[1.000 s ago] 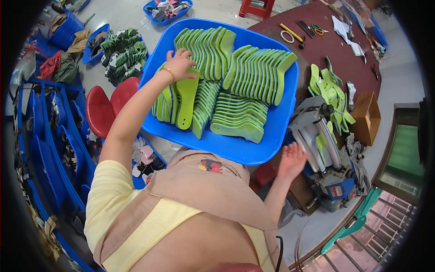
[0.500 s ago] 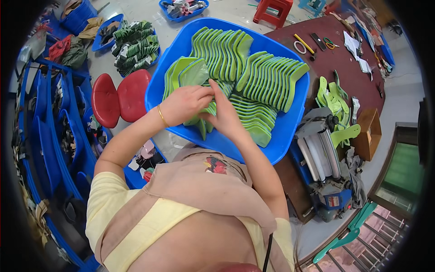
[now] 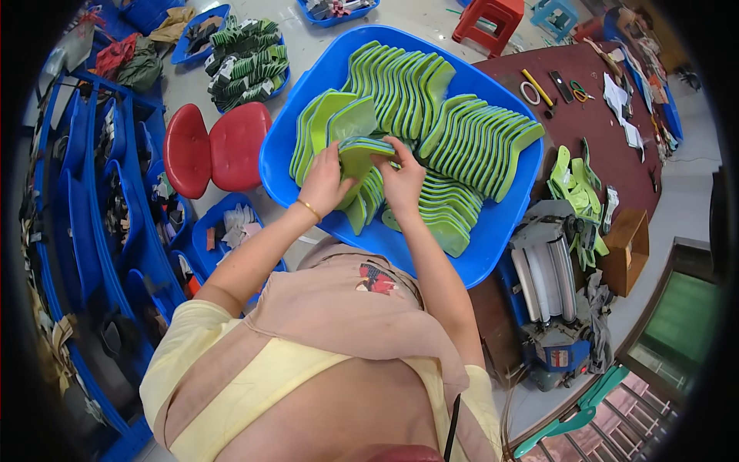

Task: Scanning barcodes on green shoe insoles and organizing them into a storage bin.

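Observation:
A large blue tub in front of me holds several rows of stacked green insoles with bluish edges. Between my two hands, over the near left part of the tub, is a green insole, its top edge tilted up. Whether it is one piece or a few layers I cannot tell. My left hand grips its left side, thumb on the face toward me. My right hand pinches its upper right corner. Behind them, a clear film seems to cover one insole.
A red chair stands left of the tub, beside blue shelving bins. Farther off is a tub of dark green-edged pieces. On the right are a dark red table, loose green insoles, a roller machine and a wooden box.
My hands, close together before, have moved apart and slightly right in the picture. A green insole now shows plainly between them. The whole view has shifted a little.

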`<state>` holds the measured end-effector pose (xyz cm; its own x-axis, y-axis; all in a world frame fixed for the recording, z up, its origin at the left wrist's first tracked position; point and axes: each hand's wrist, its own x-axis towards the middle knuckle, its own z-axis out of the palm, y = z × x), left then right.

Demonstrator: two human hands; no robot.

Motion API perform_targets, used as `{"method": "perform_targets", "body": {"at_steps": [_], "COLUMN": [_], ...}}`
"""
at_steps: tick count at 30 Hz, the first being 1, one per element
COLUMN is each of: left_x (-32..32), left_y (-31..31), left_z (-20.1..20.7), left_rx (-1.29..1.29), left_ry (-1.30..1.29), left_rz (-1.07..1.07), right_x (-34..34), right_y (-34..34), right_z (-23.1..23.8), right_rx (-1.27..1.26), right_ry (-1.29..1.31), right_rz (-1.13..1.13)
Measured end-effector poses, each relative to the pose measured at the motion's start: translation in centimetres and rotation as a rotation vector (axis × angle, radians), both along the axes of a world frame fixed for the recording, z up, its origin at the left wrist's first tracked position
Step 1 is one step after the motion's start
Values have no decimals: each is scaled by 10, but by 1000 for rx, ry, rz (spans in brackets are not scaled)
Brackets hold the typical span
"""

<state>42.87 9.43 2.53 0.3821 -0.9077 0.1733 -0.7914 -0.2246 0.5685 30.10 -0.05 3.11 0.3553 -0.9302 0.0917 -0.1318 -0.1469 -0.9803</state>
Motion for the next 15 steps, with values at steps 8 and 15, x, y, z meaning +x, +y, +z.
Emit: {"method": "perform_targets", "body": {"at_steps": [8,15], "left_x": [23,10], "left_y": [-61,-46], "left_z": [-11,2], "left_rx": [247,45], "left_ry": [37,92], "left_rz": [-63,-24], "right_x": [-33,-37], "right_y": [55,56], "right_z": [-65,-82], "right_rx": [-120,-184], "right_ry": [533,545], "right_rz": [234,223]}}
